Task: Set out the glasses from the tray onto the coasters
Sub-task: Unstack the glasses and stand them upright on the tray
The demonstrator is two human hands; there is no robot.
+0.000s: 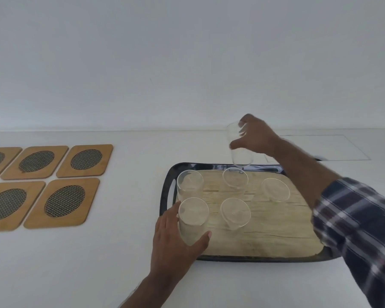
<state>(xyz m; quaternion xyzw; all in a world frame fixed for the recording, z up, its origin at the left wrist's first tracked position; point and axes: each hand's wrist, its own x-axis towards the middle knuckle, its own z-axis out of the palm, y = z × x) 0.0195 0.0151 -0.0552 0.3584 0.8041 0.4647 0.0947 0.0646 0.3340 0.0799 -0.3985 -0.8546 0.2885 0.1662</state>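
A dark tray with a pale wood-look bottom holds several clear glasses. My left hand wraps around the front-left glass, which stands on the tray. My right hand grips another glass near its rim and holds it raised above the tray's far edge. Three more glasses stand free in the tray's middle and right, and one at the back left. Several wooden coasters with dark mesh ovals lie at the left with nothing on them.
The white table runs to a white wall behind. A flush rectangular panel is set into the table behind the tray, at the right. My plaid sleeve reaches over the tray's right side.
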